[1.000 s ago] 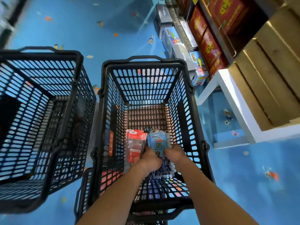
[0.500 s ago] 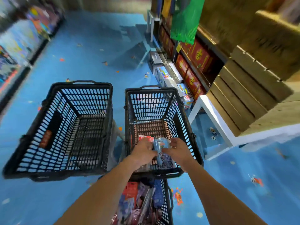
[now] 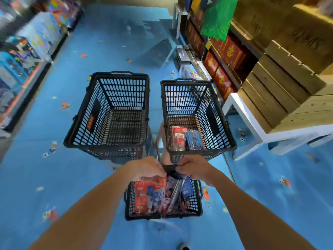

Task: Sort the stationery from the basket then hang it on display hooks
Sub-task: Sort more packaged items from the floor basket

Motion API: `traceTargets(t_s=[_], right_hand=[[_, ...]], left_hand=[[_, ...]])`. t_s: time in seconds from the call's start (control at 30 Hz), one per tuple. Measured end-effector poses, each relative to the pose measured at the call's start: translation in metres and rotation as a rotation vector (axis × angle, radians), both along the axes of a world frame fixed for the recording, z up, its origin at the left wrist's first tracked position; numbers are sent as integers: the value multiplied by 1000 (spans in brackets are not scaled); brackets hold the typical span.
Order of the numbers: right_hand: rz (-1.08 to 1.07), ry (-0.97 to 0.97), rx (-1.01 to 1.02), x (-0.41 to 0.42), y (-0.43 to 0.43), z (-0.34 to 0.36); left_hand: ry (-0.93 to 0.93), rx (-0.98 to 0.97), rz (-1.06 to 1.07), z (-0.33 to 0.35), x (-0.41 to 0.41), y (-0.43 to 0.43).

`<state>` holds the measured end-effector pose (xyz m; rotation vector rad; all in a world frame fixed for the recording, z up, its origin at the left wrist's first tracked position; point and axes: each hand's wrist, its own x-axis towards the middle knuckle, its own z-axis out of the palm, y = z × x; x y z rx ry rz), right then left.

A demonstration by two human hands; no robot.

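Both the left hand (image 3: pixel 146 168) and right hand (image 3: pixel 195 168) are hovering over the basket (image 3: pixel 162 217) of packs (image 3: pixel 153 193), fingers (image 3: pixel 153 178) curled; I cannot tell on what.

view: head, wide-angle, straight lines bend near the edges
position: on the person's head, above both forearms
facing: forward and steeply down at the blue floor (image 3: pixel 81 177)
near: left hand (image 3: pixel 146 168) and right hand (image 3: pixel 195 168), just below centre
mid: two black baskets (image 3: pixel 106 145)
far: shelves (image 3: pixel 225 56) along both sides, left side blurred
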<state>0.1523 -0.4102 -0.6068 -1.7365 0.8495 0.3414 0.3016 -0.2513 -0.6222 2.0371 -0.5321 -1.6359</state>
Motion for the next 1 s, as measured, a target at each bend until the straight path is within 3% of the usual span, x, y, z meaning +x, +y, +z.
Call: traceTargets(t_s=[0.2,0.43,0.57,0.77,1.0], right_hand=[[91,165,-107,-9,38,-125],[219,249,-178,-23,78,-300],[229,162,-281,-21,91,-404],[188,31,-431,20,67,-532],[178,14,-532,80,19,-612]], left_hand=[[-255,104,-87,-105,-20,43],[-316,59,11,-275,-48,76],[-472,96,69,-407,-56,79],[-630,38,144,-543,-40,56],[-866,24,182,-611,18,35]])
